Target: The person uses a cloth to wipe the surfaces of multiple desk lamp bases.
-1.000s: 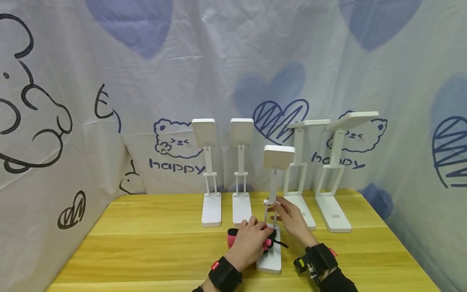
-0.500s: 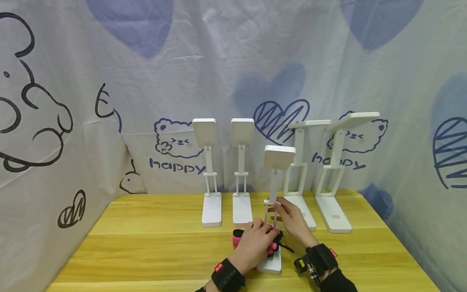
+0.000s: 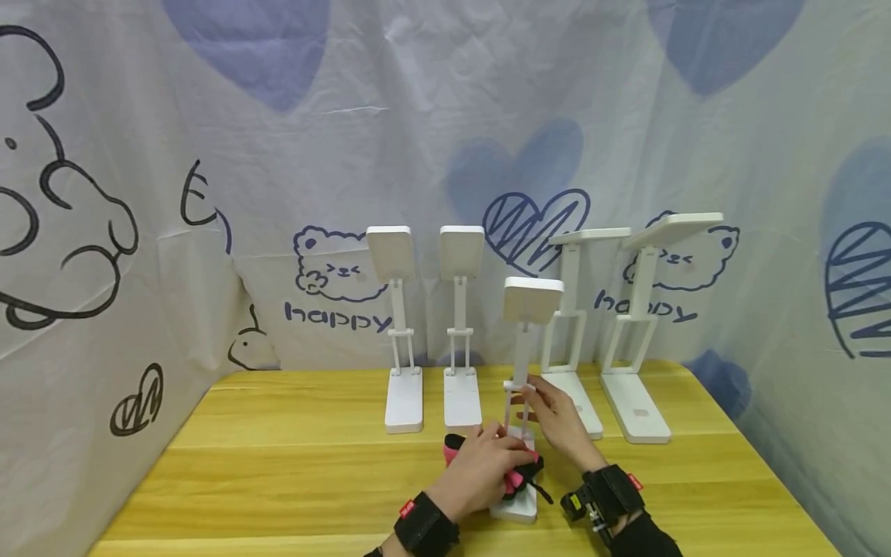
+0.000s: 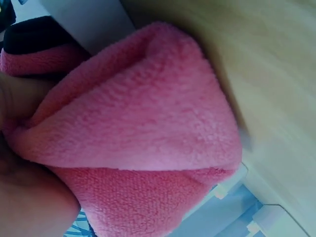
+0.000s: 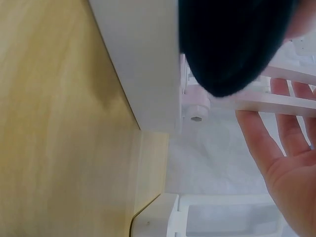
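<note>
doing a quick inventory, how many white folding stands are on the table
5: front stand, held by the right hand; far-left stand and second stand behind it, leftward; fourth stand and far-right stand behind it, rightward. None appears hidden.

Cloth: middle covered by left hand in head view; cloth and hand hide part of front lamp base. Right hand: fingers partly behind the posts. Tabletop: near edge cropped. Left wrist view: hand cut off at left. Right wrist view: dark shape soft, cropped at top. Red tag: lettering illegible.
</note>
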`<state>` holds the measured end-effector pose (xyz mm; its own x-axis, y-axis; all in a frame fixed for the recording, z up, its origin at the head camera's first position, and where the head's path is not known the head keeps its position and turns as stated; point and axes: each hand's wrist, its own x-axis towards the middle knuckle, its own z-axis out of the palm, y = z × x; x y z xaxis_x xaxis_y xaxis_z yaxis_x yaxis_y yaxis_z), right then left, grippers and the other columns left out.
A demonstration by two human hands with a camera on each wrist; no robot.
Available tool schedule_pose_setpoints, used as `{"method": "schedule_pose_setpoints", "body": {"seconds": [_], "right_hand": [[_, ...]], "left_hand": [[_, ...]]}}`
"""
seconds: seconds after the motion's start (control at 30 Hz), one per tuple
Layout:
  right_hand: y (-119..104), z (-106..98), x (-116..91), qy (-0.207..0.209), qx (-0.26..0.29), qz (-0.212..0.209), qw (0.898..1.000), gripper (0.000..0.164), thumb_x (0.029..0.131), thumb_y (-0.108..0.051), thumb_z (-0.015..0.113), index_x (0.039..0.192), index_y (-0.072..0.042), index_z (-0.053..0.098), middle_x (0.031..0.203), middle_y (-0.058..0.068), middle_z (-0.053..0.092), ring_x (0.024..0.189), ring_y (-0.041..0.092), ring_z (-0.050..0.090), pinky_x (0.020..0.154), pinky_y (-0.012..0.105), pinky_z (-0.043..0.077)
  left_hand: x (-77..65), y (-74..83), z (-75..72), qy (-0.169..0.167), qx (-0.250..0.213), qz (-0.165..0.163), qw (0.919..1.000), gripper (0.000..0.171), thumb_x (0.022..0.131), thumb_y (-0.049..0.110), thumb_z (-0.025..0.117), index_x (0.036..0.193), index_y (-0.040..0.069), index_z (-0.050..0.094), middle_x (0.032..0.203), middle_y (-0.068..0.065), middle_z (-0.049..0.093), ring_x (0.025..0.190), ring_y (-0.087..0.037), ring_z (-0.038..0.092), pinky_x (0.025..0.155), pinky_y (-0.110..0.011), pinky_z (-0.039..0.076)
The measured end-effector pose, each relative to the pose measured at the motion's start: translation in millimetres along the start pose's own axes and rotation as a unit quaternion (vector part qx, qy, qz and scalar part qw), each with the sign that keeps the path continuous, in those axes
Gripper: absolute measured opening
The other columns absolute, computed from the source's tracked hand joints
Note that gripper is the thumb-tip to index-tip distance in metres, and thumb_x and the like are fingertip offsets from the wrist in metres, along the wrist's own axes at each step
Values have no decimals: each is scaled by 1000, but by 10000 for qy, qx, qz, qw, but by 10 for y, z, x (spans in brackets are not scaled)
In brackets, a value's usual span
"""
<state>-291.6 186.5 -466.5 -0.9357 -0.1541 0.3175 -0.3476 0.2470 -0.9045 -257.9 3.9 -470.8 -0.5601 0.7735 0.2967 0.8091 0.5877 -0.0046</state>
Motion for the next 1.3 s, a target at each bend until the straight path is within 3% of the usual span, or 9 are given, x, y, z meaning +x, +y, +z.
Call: {"method": "schedule_pose_setpoints", "body": {"seconds": [0.17, 0.27, 0.47, 0.63, 1.0, 1.23, 1.3], "right_hand": [[10, 8, 12, 41, -86, 163, 9998, 39, 105, -23, 43, 138, -4, 52, 122, 24, 63, 110, 38, 64, 85, 42, 56], [16, 21, 19, 63, -172, 213, 9996, 38, 105, -20, 42, 138, -2, 52, 120, 26, 64, 109, 40, 64, 85, 43, 56], [15, 28, 10, 79, -180, 162, 9997, 37, 105, -21, 42, 136, -4, 54, 118, 24, 65, 108, 39, 65, 84, 39, 56], [3, 36, -14, 35, -84, 195, 9998, 40, 105, -26, 44, 137, -5, 54, 121, 22, 66, 108, 36, 66, 84, 37, 57], [17, 48, 9, 14, -60, 75, 10000, 41, 104, -27, 45, 138, -4, 53, 119, 23, 66, 106, 36, 66, 82, 38, 57], [19, 7, 4, 36, -97, 5, 9999, 40, 105, -27, 43, 137, -5, 52, 121, 23, 64, 109, 37, 65, 85, 41, 56], [19, -5, 5, 18, -91, -30, 10000, 40, 105, -27, 42, 137, -5, 53, 121, 24, 64, 109, 38, 64, 86, 42, 56]], "left_hand": [[-34, -12, -28, -110, -286, 260, 9992, 51, 78, 4, 74, 119, 35, 71, 119, 16, 67, 103, -12, 50, 96, -56, 45], [-67, -31, -44, -215, -481, 335, 9980, 53, 78, 0, 72, 117, 36, 72, 118, 18, 67, 105, -11, 51, 100, -59, 41], [-140, -48, -129, -543, -851, 395, 9941, 50, 82, -1, 68, 112, 38, 73, 115, 21, 67, 111, -11, 52, 95, -40, 42], [-188, -50, -219, -856, -1203, 223, 9888, 44, 81, -1, 69, 103, 36, 77, 111, 22, 68, 107, -7, 52, 88, -31, 40], [-252, -157, -375, -1095, -1611, -29, 9808, 42, 76, -4, 71, 91, 34, 79, 101, 26, 69, 92, 0, 49, 87, -28, 38], [-235, -244, -415, -1285, -1798, -200, 9751, 44, 73, -7, 74, 91, 33, 79, 97, 26, 69, 92, 2, 54, 84, -20, 41], [-227, -256, -422, -1348, -1849, -312, 9730, 44, 73, -7, 75, 92, 33, 79, 96, 26, 69, 95, 2, 54, 89, -21, 42]]}}
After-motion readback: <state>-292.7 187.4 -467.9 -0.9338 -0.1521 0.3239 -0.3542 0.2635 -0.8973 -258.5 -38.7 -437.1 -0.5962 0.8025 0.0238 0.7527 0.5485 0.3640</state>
